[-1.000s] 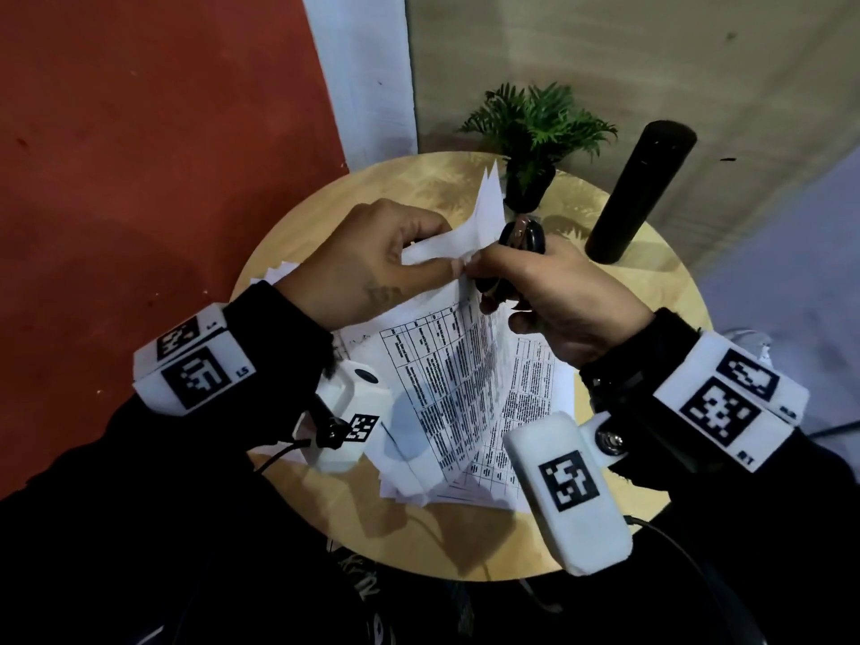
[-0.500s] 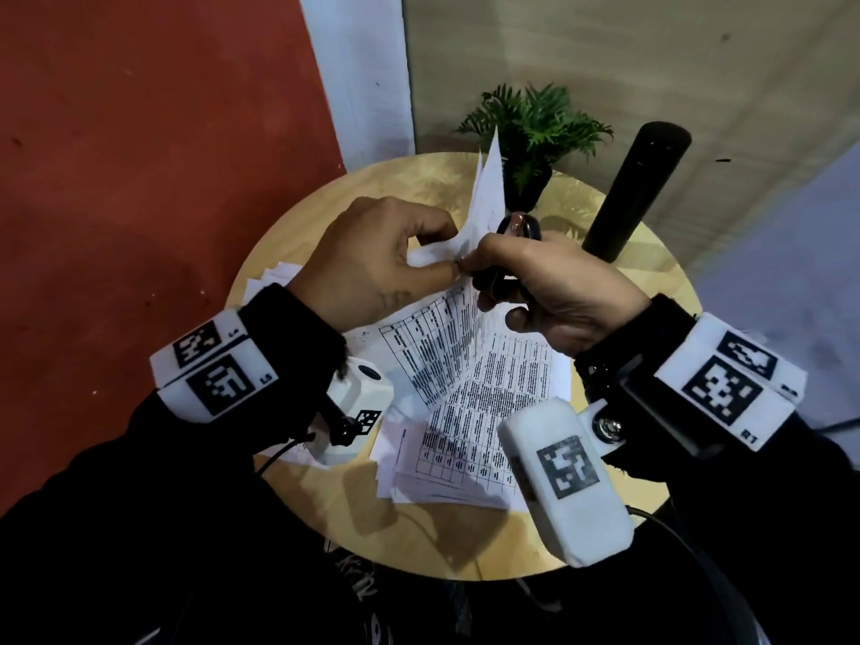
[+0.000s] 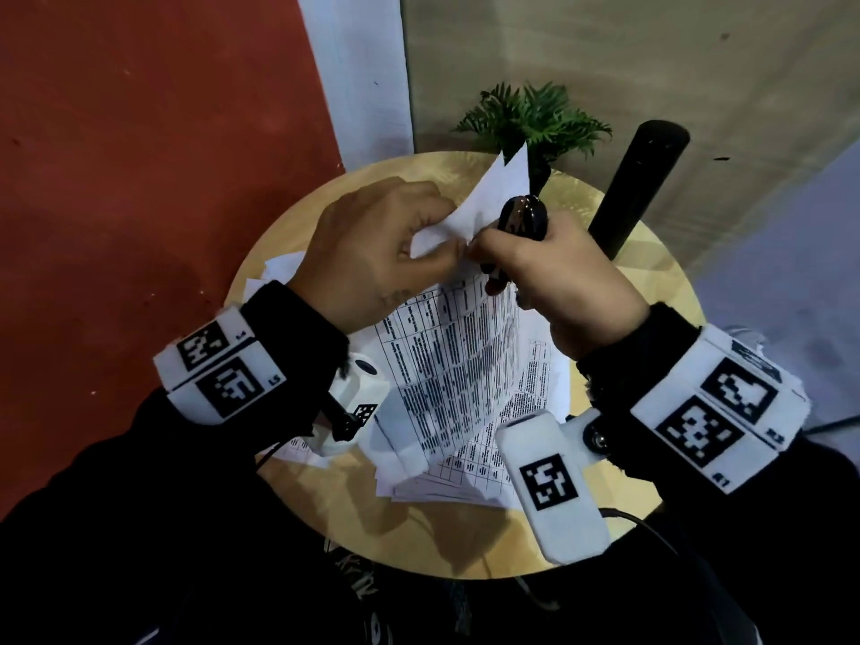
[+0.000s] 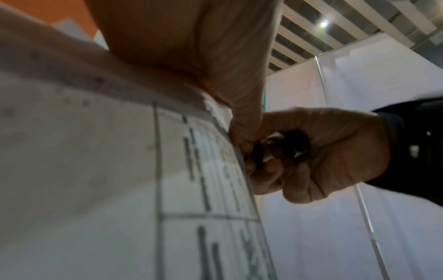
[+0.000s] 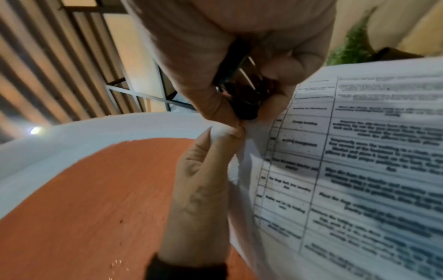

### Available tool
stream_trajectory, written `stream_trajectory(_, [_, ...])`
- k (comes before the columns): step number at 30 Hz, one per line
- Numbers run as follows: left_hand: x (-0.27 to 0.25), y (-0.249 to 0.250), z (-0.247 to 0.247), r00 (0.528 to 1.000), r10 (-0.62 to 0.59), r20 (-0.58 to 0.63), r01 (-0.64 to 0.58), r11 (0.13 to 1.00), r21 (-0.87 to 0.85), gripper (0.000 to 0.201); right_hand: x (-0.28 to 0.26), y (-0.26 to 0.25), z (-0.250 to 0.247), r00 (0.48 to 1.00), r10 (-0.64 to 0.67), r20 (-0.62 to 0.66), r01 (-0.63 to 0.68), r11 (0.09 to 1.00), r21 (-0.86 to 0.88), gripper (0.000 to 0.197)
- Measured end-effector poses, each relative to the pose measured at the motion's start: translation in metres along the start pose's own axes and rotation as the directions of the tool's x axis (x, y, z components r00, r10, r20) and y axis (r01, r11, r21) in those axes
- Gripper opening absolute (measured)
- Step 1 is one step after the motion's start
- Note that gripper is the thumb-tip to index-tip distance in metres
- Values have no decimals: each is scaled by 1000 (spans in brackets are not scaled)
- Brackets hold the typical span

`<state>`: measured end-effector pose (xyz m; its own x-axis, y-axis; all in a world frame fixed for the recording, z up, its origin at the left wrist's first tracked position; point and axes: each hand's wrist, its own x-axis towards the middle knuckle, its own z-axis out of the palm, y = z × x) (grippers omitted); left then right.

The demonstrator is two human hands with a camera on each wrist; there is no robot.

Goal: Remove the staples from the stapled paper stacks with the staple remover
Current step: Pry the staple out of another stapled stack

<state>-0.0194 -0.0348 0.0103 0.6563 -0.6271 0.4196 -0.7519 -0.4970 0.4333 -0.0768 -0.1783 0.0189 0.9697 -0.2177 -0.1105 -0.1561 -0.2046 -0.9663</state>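
i am not seeing the staple itself, my fingers are hiding it. above the round table [image 3: 298, 216], my left hand [image 3: 372, 253] is pinching one printed paper stack [image 3: 446, 365] at its corner while my right hand [image 3: 558, 281] is squeezing one black staple remover [image 3: 523, 216] there.

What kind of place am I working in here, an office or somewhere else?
Probably a partitioned booth in a large hall, not a regular office: a small round wooden table with a potted plant, white partition panels, and a high slatted ceiling overhead.
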Motion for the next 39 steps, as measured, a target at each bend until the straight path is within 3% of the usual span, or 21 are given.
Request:
stream_trajectory(5, [-1, -3, 1, 1000, -3, 15, 4, 999, -42, 33, 0, 2, -4, 992, 110, 57, -116, 988, 106, 27])
stream_trajectory(9, [1, -9, 2, 997, -58, 57, 70, 969, -237, 18, -1, 6, 0, 999, -28, -15, 29, 997, 73, 19])
stream_trajectory(10, [1, -10, 3, 996, -69, 56, 82, 956, -281, 16, -1, 6, 3, 997, -69, -47, 70, 997, 32, 16])
stream_trajectory(13, [0, -12, 6, 993, -96, 66, 114, 920, -375, 26, -4, 5, 7, 970, -217, -112, 197, 965, -171, 32])
stream_trajectory(15, [1, -12, 5, 991, -118, 68, 136, 897, -421, 23, -7, 3, 6, 942, -310, -131, 263, 920, -291, 22])
stream_trajectory(21, [5, -10, 3, 982, -164, 91, 188, 855, -483, 13, -8, 4, 7, 921, -380, -89, 314, 858, -407, 31])
stream_trajectory(23, [7, -8, 3, 979, -168, 114, 202, 864, -462, 19, -8, 4, 7, 921, -378, -95, 312, 861, -402, 28])
stream_trajectory(26, [6, -6, 5, 991, -112, 74, 131, 923, -363, 30, -8, 6, 8, 948, -300, -109, 251, 912, -324, 20])
stream_trajectory(30, [0, -4, 8, 1000, 2, -1, -2, 990, -142, 44, -3, 12, 7, 994, -64, -90, 63, 998, -10, 24])
stream_trajectory(34, [-2, -1, 13, 998, 62, -26, -62, 998, -25, 35, 0, 15, 1, 982, 186, 18, -185, 960, 212, 27])
stream_trajectory(39, [-2, -2, 15, 987, 154, -47, -146, 980, 135, 24, 4, 14, -1, 946, 302, 118, -324, 885, 333, 19])
